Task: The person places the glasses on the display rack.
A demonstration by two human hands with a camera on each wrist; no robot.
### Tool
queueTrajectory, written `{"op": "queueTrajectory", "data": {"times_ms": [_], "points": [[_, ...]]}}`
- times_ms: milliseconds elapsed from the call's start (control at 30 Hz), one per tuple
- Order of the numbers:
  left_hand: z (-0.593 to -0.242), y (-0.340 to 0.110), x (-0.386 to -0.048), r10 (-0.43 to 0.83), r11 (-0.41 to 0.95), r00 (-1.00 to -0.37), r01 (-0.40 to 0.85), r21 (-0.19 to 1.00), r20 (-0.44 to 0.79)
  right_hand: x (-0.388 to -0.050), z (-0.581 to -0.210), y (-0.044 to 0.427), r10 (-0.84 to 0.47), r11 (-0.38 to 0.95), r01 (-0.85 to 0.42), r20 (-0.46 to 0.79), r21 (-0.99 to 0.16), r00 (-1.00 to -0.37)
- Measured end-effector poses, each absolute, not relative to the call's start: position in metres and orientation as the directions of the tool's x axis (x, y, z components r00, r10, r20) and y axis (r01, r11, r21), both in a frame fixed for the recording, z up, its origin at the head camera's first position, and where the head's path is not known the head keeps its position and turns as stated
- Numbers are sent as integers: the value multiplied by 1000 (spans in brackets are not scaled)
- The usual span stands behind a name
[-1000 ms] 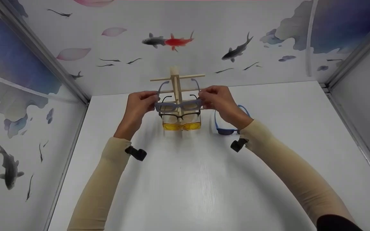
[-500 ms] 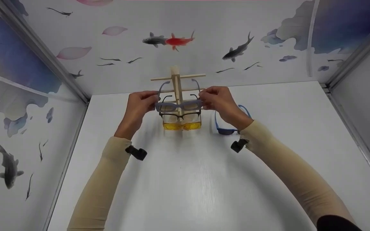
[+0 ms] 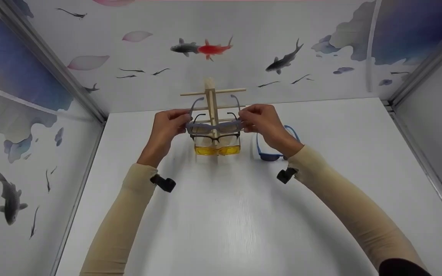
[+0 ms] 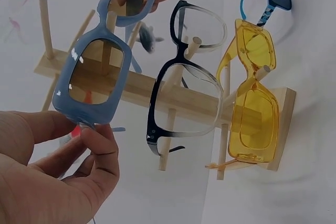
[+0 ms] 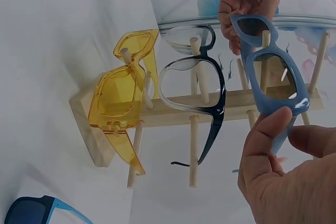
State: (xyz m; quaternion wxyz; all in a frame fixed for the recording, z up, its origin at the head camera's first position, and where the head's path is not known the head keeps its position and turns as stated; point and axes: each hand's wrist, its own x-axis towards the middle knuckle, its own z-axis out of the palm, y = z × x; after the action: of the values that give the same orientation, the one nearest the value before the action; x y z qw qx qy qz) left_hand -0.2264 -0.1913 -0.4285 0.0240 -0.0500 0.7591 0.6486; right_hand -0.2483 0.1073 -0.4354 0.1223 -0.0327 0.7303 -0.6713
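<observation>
Grey-blue sunglasses [image 3: 214,127] with brown lenses are pinched at both ends, in front of a wooden rack [image 3: 211,100]. The left hand [image 3: 167,128] grips one hinge side, the right hand [image 3: 261,122] the other. In both wrist views a short peg of the rack shows at the bridge of the sunglasses [image 4: 92,80]; whether they bear on it I cannot tell. Below them on the rack hang black-to-clear glasses [image 5: 220,85] and, lowest, yellow glasses [image 4: 254,121]. The fingers of the left hand [image 4: 68,171] and right hand [image 5: 289,166] curl round the temples.
Blue sunglasses with dark lenses [image 3: 269,157] lie on the white table [image 3: 221,222] beside the rack, partly hidden by the right wrist. The top crossbar [image 3: 230,91] of the rack holds no glasses. A printed wall [image 3: 244,23] stands close behind the rack.
Both hands keep their hold on the grey-blue sunglasses. The sunglasses have tilted slightly and shifted a little down, with the right hand a touch lower.
</observation>
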Motion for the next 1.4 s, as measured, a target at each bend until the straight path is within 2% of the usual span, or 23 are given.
{"op": "queueTrajectory", "data": {"times_ms": [533, 933, 1400], "points": [[-454, -220, -205, -71, 197, -991, -129, 972, -117, -238, -450, 152, -187, 208, 125, -165, -970, -968], [-485, -225, -188, -99, 213, -982, -177, 961, -159, -225, -470, 181, -181, 184, 93, -127, -978, -975], [-514, -217, -169, -130, 195, -972, -220, 956, -197, -209, -496, 213, -156, 188, 111, -141, -976, -978]]}}
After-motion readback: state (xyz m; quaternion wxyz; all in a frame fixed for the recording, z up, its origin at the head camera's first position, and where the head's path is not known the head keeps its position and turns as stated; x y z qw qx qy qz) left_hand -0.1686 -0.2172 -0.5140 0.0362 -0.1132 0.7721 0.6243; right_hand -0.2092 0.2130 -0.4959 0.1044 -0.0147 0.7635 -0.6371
